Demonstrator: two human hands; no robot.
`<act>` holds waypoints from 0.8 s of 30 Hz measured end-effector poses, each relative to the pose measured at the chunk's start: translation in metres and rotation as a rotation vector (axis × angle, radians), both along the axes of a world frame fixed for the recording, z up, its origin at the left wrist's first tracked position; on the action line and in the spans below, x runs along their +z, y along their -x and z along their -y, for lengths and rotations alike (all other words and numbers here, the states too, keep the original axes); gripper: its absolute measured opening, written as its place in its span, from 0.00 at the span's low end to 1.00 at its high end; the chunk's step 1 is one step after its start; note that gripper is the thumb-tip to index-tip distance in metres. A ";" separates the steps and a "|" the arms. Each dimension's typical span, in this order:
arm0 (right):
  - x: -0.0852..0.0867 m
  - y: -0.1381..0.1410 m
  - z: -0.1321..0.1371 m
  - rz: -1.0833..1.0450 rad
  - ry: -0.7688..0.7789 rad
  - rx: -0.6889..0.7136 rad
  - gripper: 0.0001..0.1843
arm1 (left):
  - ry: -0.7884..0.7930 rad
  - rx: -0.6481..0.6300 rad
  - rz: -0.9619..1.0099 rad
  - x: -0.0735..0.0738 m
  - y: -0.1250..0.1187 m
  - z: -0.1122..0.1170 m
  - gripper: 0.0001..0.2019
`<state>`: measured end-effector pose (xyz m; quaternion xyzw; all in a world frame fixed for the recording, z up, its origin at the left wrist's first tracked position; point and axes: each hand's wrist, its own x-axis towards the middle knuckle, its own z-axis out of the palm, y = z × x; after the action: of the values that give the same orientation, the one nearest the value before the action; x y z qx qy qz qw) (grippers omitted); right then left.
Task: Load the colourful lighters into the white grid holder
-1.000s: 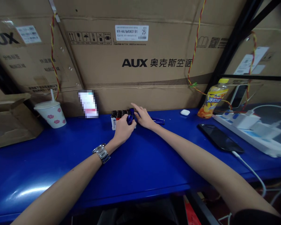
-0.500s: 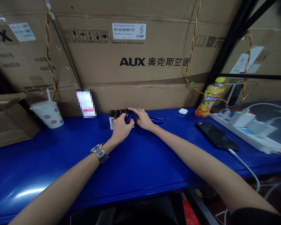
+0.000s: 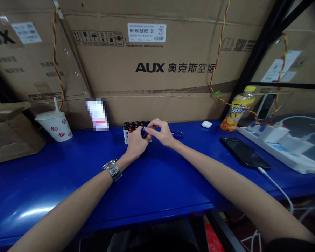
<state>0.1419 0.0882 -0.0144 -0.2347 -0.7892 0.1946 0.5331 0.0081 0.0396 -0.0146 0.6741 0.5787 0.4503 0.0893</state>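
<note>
At the blue bench [image 3: 68, 189], the left hand [image 3: 135, 145] closes around a blue lighter [image 3: 145, 132] just beside a box of lighters [image 3: 126, 136]; the right hand [image 3: 162, 133] pinches its far end. The lighter should handle light, stiff and slippery; grip it by the body.

Blue object [image 3: 144, 132] half hidden by the left hand [image 3: 136, 144]

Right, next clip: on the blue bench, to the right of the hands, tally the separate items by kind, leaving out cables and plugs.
Loose lighter: 1
Earbud case: 1
Bottle: 1
Phone: 1
Power strip: 1
Total: 5
Dark slab behind the bottle not counted: unclear.
</note>
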 end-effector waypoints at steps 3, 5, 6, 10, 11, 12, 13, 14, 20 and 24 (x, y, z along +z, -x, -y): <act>-0.002 0.005 0.000 -0.038 0.067 -0.001 0.12 | 0.020 -0.015 0.039 0.001 0.000 0.002 0.05; -0.005 0.004 -0.008 -0.159 0.141 -0.017 0.13 | 0.031 -0.020 0.105 0.002 -0.001 0.002 0.06; -0.006 0.003 -0.013 -0.226 0.173 -0.029 0.13 | 0.026 -0.017 0.141 0.002 -0.001 0.002 0.07; -0.014 -0.012 -0.035 -0.325 0.239 -0.143 0.12 | -0.042 0.010 0.235 0.001 -0.001 0.001 0.09; -0.017 -0.016 -0.039 -0.283 0.239 -0.182 0.12 | -0.055 0.008 0.242 0.001 -0.001 0.000 0.08; -0.019 -0.018 -0.041 -0.226 0.234 -0.216 0.11 | -0.066 0.004 0.244 0.000 -0.001 -0.001 0.07; -0.022 -0.020 -0.043 -0.160 0.220 -0.243 0.10 | -0.073 -0.002 0.244 -0.001 0.000 -0.002 0.07; -0.024 -0.020 -0.044 -0.092 0.199 -0.260 0.09 | -0.077 -0.009 0.242 -0.002 0.000 -0.003 0.06; -0.022 -0.012 -0.034 0.275 0.069 -0.290 0.09 | -0.134 -0.032 0.229 -0.002 0.001 -0.002 0.06; -0.016 -0.011 -0.026 0.487 0.024 -0.420 0.15 | -0.297 0.025 0.230 0.008 0.009 -0.003 0.07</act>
<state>0.1527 0.1140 -0.0304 -0.4385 -0.8254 0.0276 0.3544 -0.0008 0.0431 -0.0065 0.6165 0.5002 0.6061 0.0489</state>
